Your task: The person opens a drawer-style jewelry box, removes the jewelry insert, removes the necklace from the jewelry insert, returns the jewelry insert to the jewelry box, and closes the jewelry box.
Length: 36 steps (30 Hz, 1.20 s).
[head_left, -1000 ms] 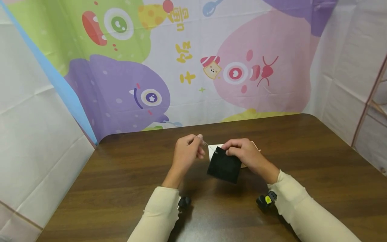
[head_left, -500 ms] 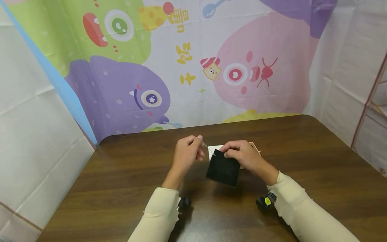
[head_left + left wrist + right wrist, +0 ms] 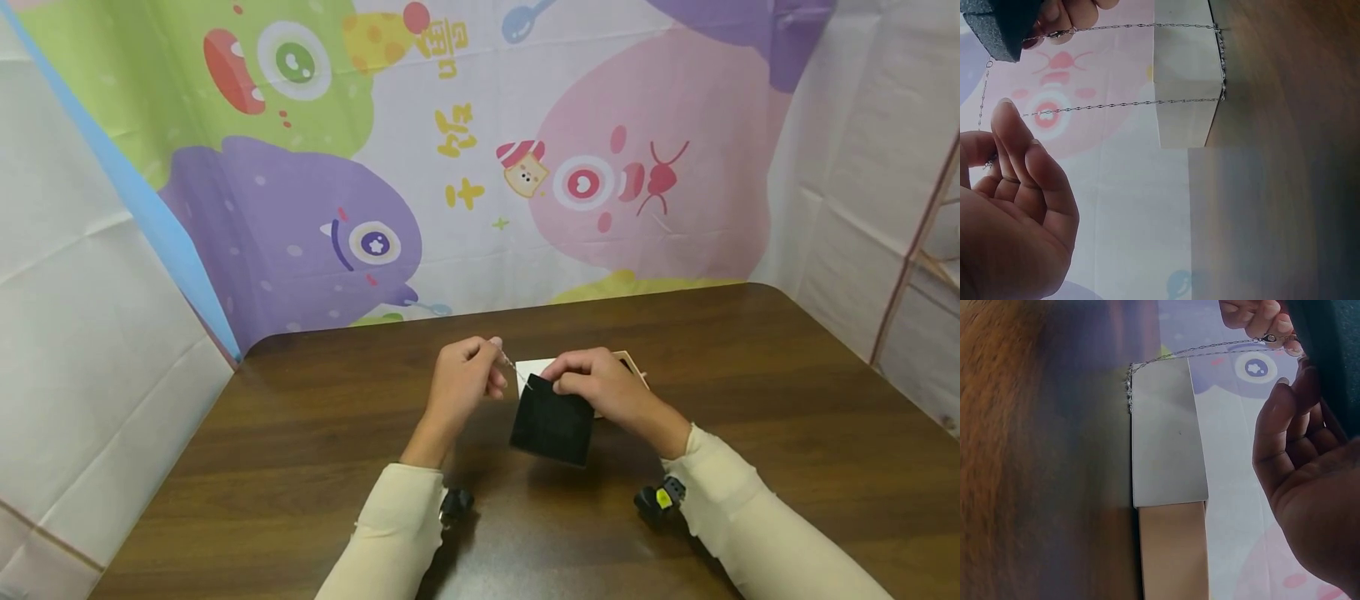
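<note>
A black square foam pad (image 3: 553, 421) hangs tilted above the table, its top edge pinched by my right hand (image 3: 603, 383). From the pad's upper left corner a thin silver chain (image 3: 510, 360) runs to my left hand (image 3: 463, 379), which pinches it between thumb and finger. In the left wrist view the chain (image 3: 1116, 105) droops in a long loop past a box. The right wrist view shows a small clasp (image 3: 1269, 338) by the left fingertips. The foam pad (image 3: 1338, 356) hides part of my right fingers there.
Behind the pad, a white box (image 3: 527, 368) lies on the brown wooden table (image 3: 337, 433), with a tan tray (image 3: 632, 364) partly out at its right end. A cartoon-printed cloth (image 3: 480, 267) hangs along the table's far edge.
The foam pad and right hand have moved slightly down and left. More of the chain shows between the pad and the left hand, which has hardly moved.
</note>
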Available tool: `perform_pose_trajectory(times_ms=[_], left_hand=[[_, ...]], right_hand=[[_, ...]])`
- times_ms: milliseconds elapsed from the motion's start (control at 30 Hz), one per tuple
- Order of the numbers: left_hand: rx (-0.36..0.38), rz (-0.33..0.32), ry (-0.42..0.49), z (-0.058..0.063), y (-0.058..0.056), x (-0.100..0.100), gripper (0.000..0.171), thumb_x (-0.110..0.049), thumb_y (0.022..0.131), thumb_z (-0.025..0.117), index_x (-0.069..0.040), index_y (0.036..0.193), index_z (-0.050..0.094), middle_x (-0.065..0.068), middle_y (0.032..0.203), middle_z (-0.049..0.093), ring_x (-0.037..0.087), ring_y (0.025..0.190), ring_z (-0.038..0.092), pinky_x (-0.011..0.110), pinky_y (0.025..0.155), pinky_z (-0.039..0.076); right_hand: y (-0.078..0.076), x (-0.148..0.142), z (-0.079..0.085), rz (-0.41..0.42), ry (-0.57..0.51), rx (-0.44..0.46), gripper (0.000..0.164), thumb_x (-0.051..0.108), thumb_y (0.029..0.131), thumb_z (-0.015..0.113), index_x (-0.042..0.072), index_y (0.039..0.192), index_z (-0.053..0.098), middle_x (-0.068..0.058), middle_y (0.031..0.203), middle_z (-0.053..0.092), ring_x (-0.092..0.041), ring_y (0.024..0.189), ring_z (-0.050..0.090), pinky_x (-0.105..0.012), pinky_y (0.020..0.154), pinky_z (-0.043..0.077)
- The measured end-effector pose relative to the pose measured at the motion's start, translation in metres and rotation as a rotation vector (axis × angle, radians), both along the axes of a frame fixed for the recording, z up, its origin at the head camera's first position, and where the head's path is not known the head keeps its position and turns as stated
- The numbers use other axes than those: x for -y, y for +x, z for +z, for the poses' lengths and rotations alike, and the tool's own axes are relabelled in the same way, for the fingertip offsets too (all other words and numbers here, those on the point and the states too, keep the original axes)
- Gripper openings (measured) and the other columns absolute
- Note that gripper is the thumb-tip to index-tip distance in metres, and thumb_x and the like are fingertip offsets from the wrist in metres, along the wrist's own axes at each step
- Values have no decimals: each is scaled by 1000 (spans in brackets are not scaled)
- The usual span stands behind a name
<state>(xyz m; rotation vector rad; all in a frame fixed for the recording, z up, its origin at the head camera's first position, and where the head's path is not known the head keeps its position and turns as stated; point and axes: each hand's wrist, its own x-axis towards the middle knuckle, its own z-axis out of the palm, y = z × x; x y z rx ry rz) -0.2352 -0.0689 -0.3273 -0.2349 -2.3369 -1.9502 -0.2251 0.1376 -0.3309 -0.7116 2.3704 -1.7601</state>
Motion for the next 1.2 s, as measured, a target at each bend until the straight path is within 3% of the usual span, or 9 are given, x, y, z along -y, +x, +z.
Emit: perform_pose_trajectory(times_ms=[133,300,367,600,1200], left_hand=[[5,-8,5,13,11,-2,33,-20,95,52,6,77,62,19,59,58,24,45,56,42,55,52],[9,-7,43,-3,0,-1,34,-26,93,55,2,75,62,15,57,58,21,43,55,40,52,52],[14,-1,52,-10,-5,-1,34,-27,92,55,0,74,62,14,57,58,20,43,54,37,51,51],[27,-6,64,-12,-7,-1,33,-25,92,55,1,73,61,14,57,57,20,43,54,35,50,51],[44,-6,30,-16,-9,3,37,-29,93,55,3,77,63,17,61,59,24,46,56,40,54,52]], right_hand=[[11,3,14,5,19,-12,19,-5,82,53,-4,94,67,-13,91,65,-19,70,60,-31,62,50],[12,3,15,13,43,-17,19,-5,83,53,-4,95,68,-13,91,65,-20,72,60,-32,63,50],[7,2,9,13,44,-14,20,-4,84,53,-3,96,68,-12,91,65,-21,72,60,-32,62,50],[-8,-2,-11,22,26,-3,18,0,84,56,3,96,69,-10,92,66,-22,73,61,-34,61,51],[-7,-4,-11,50,-15,-12,19,2,81,56,3,95,69,-11,92,66,-23,72,61,-35,61,52]])
